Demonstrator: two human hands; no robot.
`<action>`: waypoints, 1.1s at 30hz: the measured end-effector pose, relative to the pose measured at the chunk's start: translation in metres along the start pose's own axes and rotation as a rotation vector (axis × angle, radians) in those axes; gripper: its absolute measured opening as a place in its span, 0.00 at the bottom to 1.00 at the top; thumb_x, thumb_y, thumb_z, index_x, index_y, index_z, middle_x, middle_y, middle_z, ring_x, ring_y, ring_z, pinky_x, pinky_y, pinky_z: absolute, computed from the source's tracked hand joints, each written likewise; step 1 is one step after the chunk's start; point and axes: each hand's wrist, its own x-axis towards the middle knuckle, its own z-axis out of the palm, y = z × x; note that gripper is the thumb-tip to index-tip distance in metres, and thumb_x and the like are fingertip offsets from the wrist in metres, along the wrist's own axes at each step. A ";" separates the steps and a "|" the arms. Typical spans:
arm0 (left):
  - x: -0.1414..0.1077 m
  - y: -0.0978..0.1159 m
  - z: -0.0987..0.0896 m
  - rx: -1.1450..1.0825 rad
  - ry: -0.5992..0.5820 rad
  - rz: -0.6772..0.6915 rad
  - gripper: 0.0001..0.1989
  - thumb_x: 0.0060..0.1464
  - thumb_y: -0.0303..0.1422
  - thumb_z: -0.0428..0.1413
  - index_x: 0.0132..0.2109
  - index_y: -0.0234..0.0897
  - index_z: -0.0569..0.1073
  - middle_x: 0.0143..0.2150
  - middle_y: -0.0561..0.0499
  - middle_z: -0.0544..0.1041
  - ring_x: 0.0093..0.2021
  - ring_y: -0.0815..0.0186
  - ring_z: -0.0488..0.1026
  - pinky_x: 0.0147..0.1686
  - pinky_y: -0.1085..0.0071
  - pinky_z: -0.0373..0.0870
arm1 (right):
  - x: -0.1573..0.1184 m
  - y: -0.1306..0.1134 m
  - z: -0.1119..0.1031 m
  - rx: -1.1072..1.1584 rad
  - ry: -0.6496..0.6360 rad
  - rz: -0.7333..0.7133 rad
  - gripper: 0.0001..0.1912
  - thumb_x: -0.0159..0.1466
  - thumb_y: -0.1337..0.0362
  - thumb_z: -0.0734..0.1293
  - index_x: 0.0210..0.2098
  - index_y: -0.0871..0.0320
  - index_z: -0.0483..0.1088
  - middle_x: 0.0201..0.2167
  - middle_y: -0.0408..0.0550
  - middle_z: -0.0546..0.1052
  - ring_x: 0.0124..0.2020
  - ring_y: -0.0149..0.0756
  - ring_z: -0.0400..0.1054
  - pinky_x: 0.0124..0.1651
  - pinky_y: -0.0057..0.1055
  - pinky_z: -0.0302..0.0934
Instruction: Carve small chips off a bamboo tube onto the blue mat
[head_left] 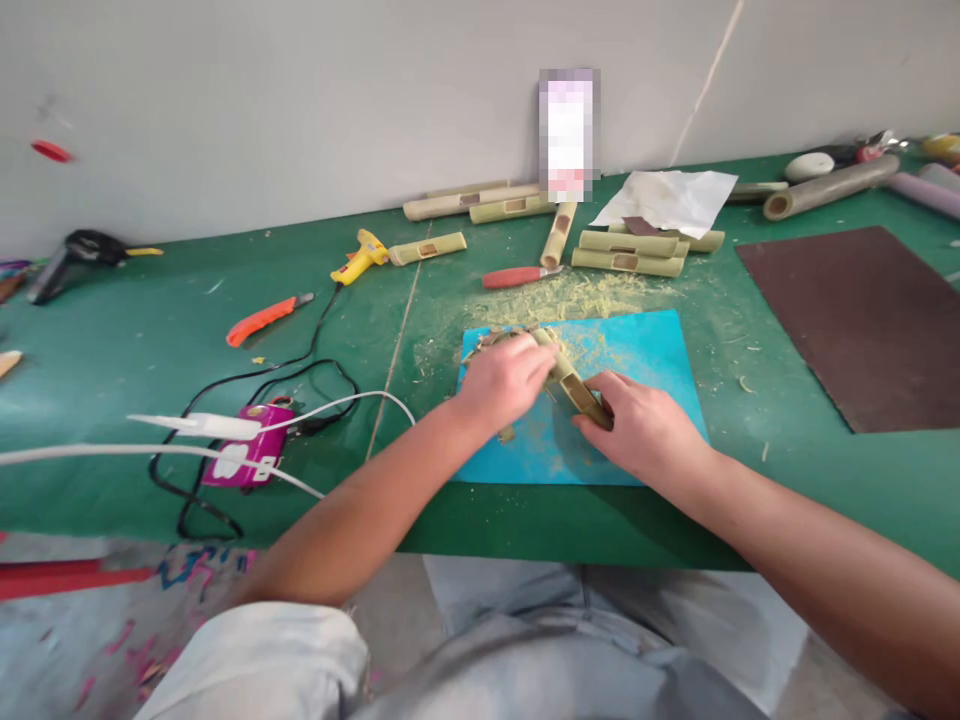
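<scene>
A short bamboo tube (576,391) with a rectangular slot cut in its side slants over a blue sheet (525,466). At its lower right end, my right hand (641,420) has its fingers closed round the tube. My left hand (510,378) has bent fingers against the upper left end; whether it also holds something small is hidden. Shavings (592,298) lie on the sheet and behind it. Beyond the sheet rests a red-handled knife (514,277), its blade pointing right.
More slotted bamboo tubes (628,262) lie behind, near a white paper (667,200). Left are an orange cutter (262,320), a yellow glue gun (361,258) and a purple power strip (251,445) with cords. A brown sheet (862,320) lies right on the green table (420,350).
</scene>
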 end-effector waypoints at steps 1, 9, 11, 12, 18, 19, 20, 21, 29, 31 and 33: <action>0.000 0.001 0.000 -0.012 -0.021 0.024 0.16 0.67 0.37 0.47 0.48 0.37 0.78 0.33 0.48 0.77 0.33 0.68 0.74 0.31 0.74 0.68 | 0.000 0.000 0.000 0.002 -0.002 -0.004 0.09 0.61 0.60 0.65 0.40 0.57 0.67 0.34 0.46 0.74 0.29 0.33 0.65 0.31 0.31 0.48; 0.001 0.002 0.001 -0.025 -0.029 0.029 0.15 0.67 0.36 0.47 0.48 0.37 0.78 0.33 0.49 0.76 0.32 0.69 0.74 0.30 0.75 0.67 | 0.000 -0.001 0.001 -0.009 0.015 -0.014 0.08 0.61 0.60 0.64 0.39 0.57 0.67 0.34 0.46 0.74 0.29 0.33 0.65 0.30 0.30 0.48; 0.003 -0.002 0.001 -0.017 -0.010 0.007 0.15 0.67 0.36 0.48 0.48 0.37 0.78 0.33 0.49 0.77 0.32 0.69 0.74 0.30 0.75 0.68 | -0.001 -0.001 0.000 -0.013 0.016 -0.018 0.09 0.62 0.60 0.64 0.40 0.57 0.67 0.35 0.47 0.75 0.30 0.34 0.66 0.30 0.31 0.48; 0.003 -0.004 0.001 0.000 0.016 -0.024 0.15 0.67 0.35 0.48 0.47 0.36 0.78 0.34 0.48 0.77 0.33 0.69 0.74 0.31 0.75 0.68 | -0.001 -0.002 0.000 -0.017 0.019 -0.019 0.10 0.62 0.59 0.64 0.40 0.57 0.67 0.36 0.47 0.75 0.30 0.34 0.66 0.31 0.31 0.48; 0.002 -0.001 0.000 -0.067 -0.038 0.022 0.14 0.67 0.35 0.49 0.48 0.36 0.78 0.33 0.49 0.77 0.32 0.69 0.74 0.31 0.76 0.68 | -0.001 -0.002 0.001 -0.041 0.021 -0.035 0.09 0.62 0.60 0.64 0.40 0.58 0.67 0.36 0.48 0.75 0.31 0.35 0.67 0.30 0.31 0.47; 0.002 0.000 -0.001 -0.064 -0.034 0.020 0.14 0.67 0.35 0.49 0.47 0.36 0.78 0.33 0.49 0.77 0.32 0.69 0.74 0.31 0.76 0.68 | -0.001 -0.002 0.001 -0.041 0.025 -0.036 0.09 0.62 0.60 0.64 0.40 0.58 0.67 0.36 0.48 0.75 0.31 0.35 0.67 0.30 0.31 0.47; 0.002 0.001 -0.001 -0.047 -0.014 0.004 0.14 0.66 0.35 0.49 0.47 0.36 0.78 0.33 0.49 0.77 0.32 0.69 0.74 0.31 0.75 0.68 | -0.002 -0.002 0.002 -0.043 0.029 -0.037 0.09 0.62 0.60 0.64 0.40 0.58 0.67 0.36 0.48 0.75 0.31 0.35 0.67 0.30 0.31 0.47; 0.001 0.001 -0.002 -0.029 0.008 -0.013 0.14 0.66 0.34 0.49 0.47 0.35 0.78 0.33 0.49 0.77 0.32 0.69 0.74 0.32 0.75 0.68 | -0.002 -0.002 0.002 -0.044 0.031 -0.037 0.10 0.63 0.60 0.64 0.41 0.58 0.67 0.37 0.48 0.75 0.31 0.35 0.67 0.30 0.31 0.47; 0.000 0.000 -0.003 -0.040 0.020 -0.017 0.14 0.66 0.34 0.49 0.46 0.35 0.78 0.33 0.49 0.77 0.32 0.69 0.74 0.32 0.75 0.68 | -0.003 -0.004 0.002 -0.054 0.022 -0.036 0.10 0.63 0.60 0.64 0.41 0.58 0.67 0.38 0.49 0.75 0.32 0.35 0.68 0.30 0.31 0.47; 0.000 0.001 -0.003 -0.022 0.016 -0.020 0.15 0.67 0.35 0.48 0.47 0.35 0.78 0.33 0.48 0.77 0.33 0.69 0.74 0.32 0.75 0.68 | -0.003 -0.004 0.002 -0.063 0.025 -0.037 0.10 0.63 0.60 0.64 0.41 0.58 0.67 0.38 0.49 0.76 0.32 0.35 0.68 0.30 0.31 0.47; -0.001 0.003 -0.002 -0.038 -0.024 0.016 0.15 0.67 0.36 0.48 0.47 0.36 0.78 0.33 0.48 0.77 0.33 0.69 0.74 0.31 0.75 0.68 | -0.003 -0.004 0.003 -0.080 0.021 -0.042 0.09 0.63 0.60 0.63 0.40 0.58 0.67 0.37 0.49 0.75 0.32 0.36 0.68 0.29 0.31 0.46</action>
